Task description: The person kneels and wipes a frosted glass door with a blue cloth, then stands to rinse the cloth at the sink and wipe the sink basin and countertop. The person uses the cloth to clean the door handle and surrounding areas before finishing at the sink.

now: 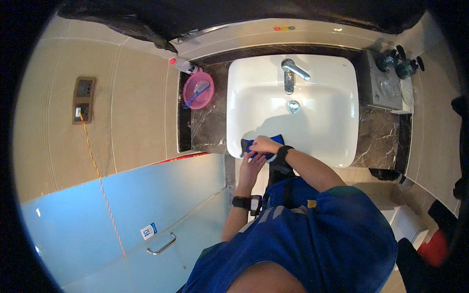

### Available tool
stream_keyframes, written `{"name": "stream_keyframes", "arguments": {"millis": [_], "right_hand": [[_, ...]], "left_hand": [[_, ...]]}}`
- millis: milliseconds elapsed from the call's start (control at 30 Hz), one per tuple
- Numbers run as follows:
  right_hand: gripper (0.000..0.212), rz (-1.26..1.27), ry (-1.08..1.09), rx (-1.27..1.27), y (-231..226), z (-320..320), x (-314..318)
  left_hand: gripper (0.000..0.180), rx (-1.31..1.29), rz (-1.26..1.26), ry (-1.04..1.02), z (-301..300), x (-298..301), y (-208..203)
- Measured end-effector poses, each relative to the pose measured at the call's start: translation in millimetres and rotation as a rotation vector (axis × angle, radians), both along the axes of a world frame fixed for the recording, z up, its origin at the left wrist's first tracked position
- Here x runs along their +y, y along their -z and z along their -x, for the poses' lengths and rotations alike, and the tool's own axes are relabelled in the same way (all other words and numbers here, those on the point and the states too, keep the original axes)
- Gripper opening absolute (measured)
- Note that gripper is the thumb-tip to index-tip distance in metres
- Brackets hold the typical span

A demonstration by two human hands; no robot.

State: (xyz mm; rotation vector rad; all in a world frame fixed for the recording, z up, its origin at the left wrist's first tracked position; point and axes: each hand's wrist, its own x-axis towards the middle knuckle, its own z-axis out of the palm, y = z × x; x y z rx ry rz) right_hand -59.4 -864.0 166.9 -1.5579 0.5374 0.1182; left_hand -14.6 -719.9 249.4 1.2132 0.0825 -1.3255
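Over the near left rim of the white sink (317,132), both hands are together at a blue cloth (278,139) with dark edges. My right hand (265,145) grips the cloth from above, its fingers closed on the fabric. Just below it, my left hand (252,162) holds the cloth's near left part, fingers bent around it. The right hand partly covers the left fingertips and the middle of the cloth. The chrome faucet (289,80) stands at the sink's far side, beyond the drain plug (293,107).
A pink basin (204,100) with a blue-handled brush (195,95) sits on the dark marble counter (210,129) at left, beside a red-capped bottle (181,65). At right stand a grey box (378,80) and dark pump bottles (406,69). An orange cord (100,180) hangs by the glass door (195,195).
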Motion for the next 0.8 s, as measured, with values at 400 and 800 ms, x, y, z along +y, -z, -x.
{"name": "stream_keyframes", "arguments": {"millis": [400, 800], "right_hand": [[0.027, -0.832, 0.32, -0.375, -64.6, 97.2, -69.7], [0.036, -0.388, 0.86, -0.237, -108.4, 138.3, -198.1]], "left_hand": [[0.065, 0.618, 0.521, 0.153, 19.3, -108.8, 25.7], [0.017, 0.333, 0.164, 0.063, 24.4, -205.4, 75.9]]}}
